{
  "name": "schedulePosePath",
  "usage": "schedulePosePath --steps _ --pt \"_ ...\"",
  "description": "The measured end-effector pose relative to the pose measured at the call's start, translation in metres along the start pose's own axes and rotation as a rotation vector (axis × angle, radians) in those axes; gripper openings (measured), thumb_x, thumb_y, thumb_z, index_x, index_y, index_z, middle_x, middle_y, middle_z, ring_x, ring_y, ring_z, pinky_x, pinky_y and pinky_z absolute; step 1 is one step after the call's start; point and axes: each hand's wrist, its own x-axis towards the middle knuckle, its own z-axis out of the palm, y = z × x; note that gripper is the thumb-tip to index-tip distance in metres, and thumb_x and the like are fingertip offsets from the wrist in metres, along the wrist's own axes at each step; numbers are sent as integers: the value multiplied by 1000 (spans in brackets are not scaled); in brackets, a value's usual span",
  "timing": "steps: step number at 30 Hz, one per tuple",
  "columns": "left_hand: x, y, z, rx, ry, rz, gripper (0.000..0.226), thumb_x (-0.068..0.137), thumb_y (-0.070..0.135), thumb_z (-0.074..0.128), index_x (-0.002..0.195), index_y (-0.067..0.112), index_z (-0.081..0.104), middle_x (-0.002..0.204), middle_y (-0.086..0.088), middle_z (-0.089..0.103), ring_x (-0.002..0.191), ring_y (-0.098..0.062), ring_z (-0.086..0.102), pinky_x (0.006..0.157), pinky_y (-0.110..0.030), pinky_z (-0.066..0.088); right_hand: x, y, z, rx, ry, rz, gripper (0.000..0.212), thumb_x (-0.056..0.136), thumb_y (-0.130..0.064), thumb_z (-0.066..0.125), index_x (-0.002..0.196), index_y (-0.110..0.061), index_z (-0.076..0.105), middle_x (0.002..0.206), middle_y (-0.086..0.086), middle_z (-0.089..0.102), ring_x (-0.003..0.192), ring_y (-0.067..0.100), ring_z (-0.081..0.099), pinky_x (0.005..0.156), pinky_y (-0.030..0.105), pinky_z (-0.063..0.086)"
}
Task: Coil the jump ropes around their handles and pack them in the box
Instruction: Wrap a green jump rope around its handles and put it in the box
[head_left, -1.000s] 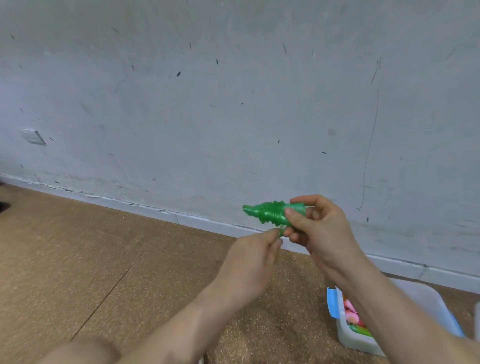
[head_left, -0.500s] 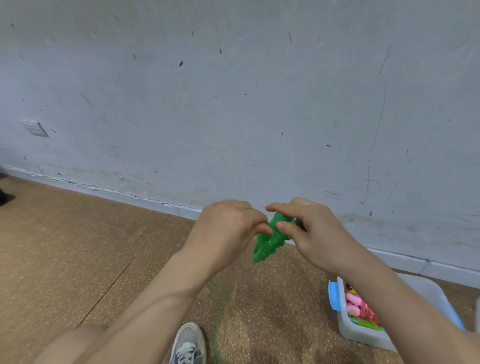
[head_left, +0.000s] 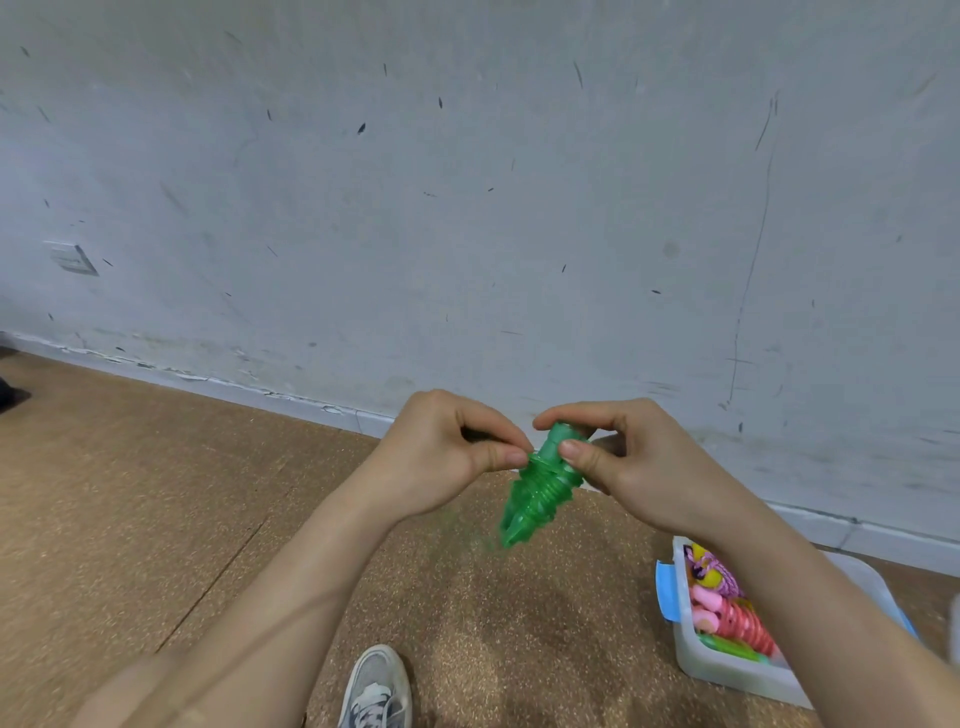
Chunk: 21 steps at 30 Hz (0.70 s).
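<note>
Fingers of left hand (head_left: 447, 457) & right hand (head_left: 634, 467) both pinched shut on green coiled jump rope (head_left: 540, 493).

left hand (head_left: 441, 457): raised, thumb and forefinger pinched | right hand (head_left: 634, 462): raised, pinched | fingertips nearly meeting

Single head view – looks forward and down, close over hands (head_left: 545, 457), toward wall (head_left: 467, 208) and floor (head_left: 130, 493).

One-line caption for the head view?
Both hands, left and right, hold a coiled green rope above the floor; box at right.
</note>
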Motion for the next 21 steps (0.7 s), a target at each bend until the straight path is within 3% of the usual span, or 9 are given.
schedulePosePath --steps 6,9,11,13,15,17,19,21 --pt "1 -2 -2 -40 -40 -26 17 79 7 74 75 24 76 73 5 74 76 -8 69 76 -22 54 -4 -7 -5 109 -108 -11 24 94 -10 59 105 -27 72 52 -8 50 53 18 37 54 27 32" --pt "1 -6 9 -345 -76 -100 12 76 11 74 72 22 77 71 0 73 69 -12 66 67 -21 51 -6 -8 -9 361 -179 -9 19 92 -5 61 105 -12 71 62 -4 57 49 14 40 47 21 34" --pt "0 -9 27 -634 -46 -195 10 81 7 68 80 13 75 64 -2 68 55 -12 59 53 -19 47 -5 -9 -4 690 -117 33 18 82 -4 65 99 -6 70 69 5 58 45 13 44 42 18 34" --pt "-2 -11 46 -663 0 -239 15 92 4 56 90 12 69 61 0 62 48 -7 48 46 -17 37 0 -6 3 965 108 119 20 75 -3 64 95 -6 67 73 11 57 44 15 49 40 18 39" --pt "-7 -10 60 -272 -4 -183 19 99 17 48 95 20 66 63 5 58 51 -7 47 50 -20 37 5 0 9 862 375 184 20 82 4 65 99 -5 62 79 15 58 45 16 56 43 20 47" --pt "-12 -6 67 378 -65 11 18 101 31 42 98 24 59 68 4 60 62 -14 56 56 -30 41 9 10 11 426 548 193 18 85 1 67 98 -10 61 86 14 59 48 19 61 48 27 52" --pt "-16 -1 65 829 -18 245 18 96 38 48 93 21 54 70 1 61 63 -24 59 51 -32 35 9 16 15 60 577 140 19 82 -10 72 91 -22 60 84 4 59 60 25 65 57 36 54" --pt "-16 4 54 1061 14 393 19 84 39 65 76 23 57 57 4 58 48 -19 57 43 -25 26 9 18 17 -126 505 91 19 79 -15 73 88 -24 59 80 -3 56 69 22 62 64 32 50"
